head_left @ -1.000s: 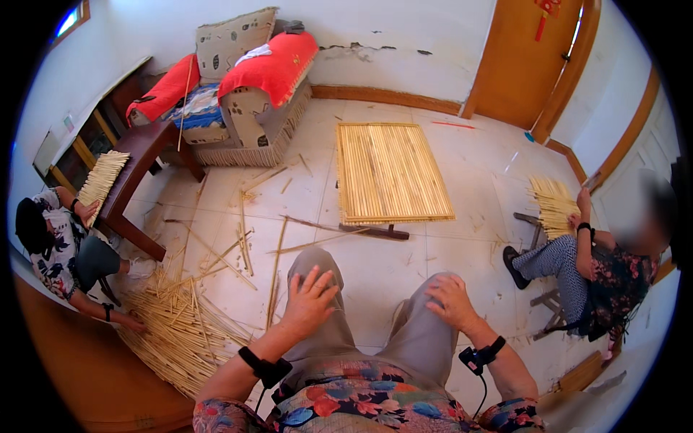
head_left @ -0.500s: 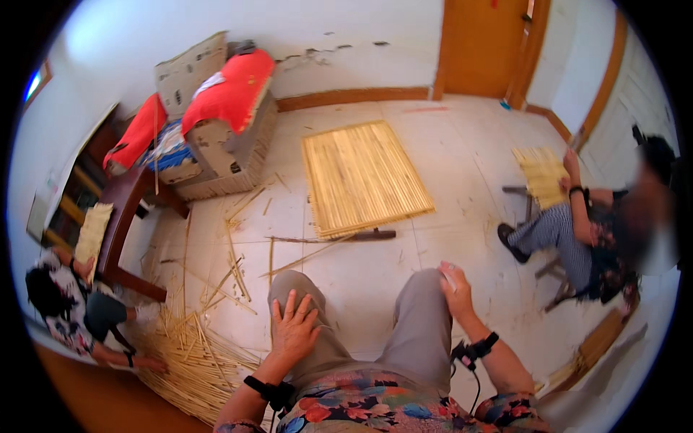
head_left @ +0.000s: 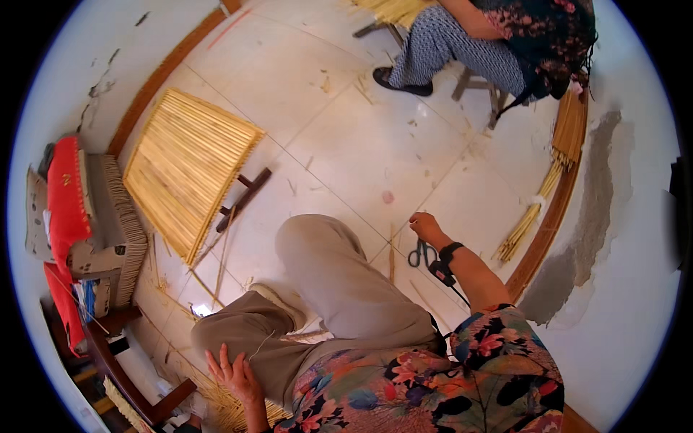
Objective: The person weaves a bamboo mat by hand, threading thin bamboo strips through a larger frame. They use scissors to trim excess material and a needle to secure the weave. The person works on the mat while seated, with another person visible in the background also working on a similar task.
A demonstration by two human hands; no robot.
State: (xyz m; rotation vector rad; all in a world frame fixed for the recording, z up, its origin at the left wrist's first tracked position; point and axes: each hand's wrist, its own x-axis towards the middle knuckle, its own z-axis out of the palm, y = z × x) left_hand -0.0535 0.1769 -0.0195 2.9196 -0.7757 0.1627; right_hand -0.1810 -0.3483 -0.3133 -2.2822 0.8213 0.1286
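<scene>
My left hand (head_left: 238,377) lies on my left knee with its fingers spread. Out to the right, my right hand (head_left: 426,226) hangs over the floor with its fingers curled closed. A tiny pale bit shows at those fingertips, too small to name. Just below this hand, near its wrist, is a pair of scissors (head_left: 420,254) with dark handles on the floor tiles. A slatted panel of yellow stalks (head_left: 189,169) stands ahead to the left, propped on a dark wooden piece (head_left: 247,196).
Another person in patterned trousers (head_left: 440,45) sits on a stool (head_left: 480,94) at the far right, beside a yellow woven piece (head_left: 393,10). Tied stalk bundles (head_left: 527,224) lie along the right wall. A sofa with red covers (head_left: 66,195) and a dark table (head_left: 115,379) stand left. Stalks (head_left: 231,404) litter the floor.
My view has swung to the right, bringing the scissors and right wall into sight. My right hand has left my right knee and reached outward. My left hand still rests on the left knee.
</scene>
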